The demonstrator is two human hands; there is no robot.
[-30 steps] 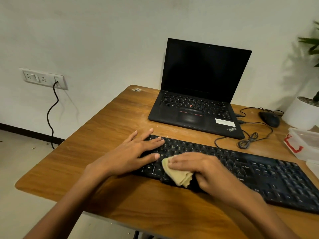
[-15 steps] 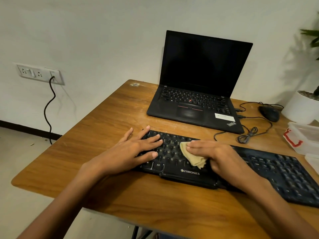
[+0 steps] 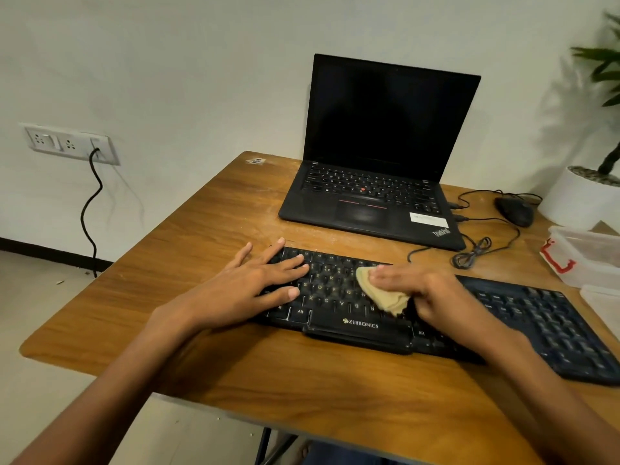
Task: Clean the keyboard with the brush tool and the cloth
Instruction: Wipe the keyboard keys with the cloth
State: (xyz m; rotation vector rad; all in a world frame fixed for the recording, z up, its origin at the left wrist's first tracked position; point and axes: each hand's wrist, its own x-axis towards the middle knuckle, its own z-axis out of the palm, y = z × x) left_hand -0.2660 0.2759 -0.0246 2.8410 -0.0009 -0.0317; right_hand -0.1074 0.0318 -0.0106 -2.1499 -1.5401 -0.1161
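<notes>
A black Zebronics keyboard lies across the front of the wooden table. My left hand rests flat on the keyboard's left end, fingers spread, holding nothing. My right hand presses a folded yellow cloth onto the keys at the middle of the keyboard, fingers lying over the cloth. No brush tool is in view.
An open black laptop stands behind the keyboard, screen dark. A black mouse and coiled cable lie to its right. Clear plastic boxes and a white plant pot sit at the right edge. A wall socket is at left.
My right hand has slid the cloth across the keys, away from the front edge toward the upper rows and to the right. The left hand has stayed on the keyboard's left end.
</notes>
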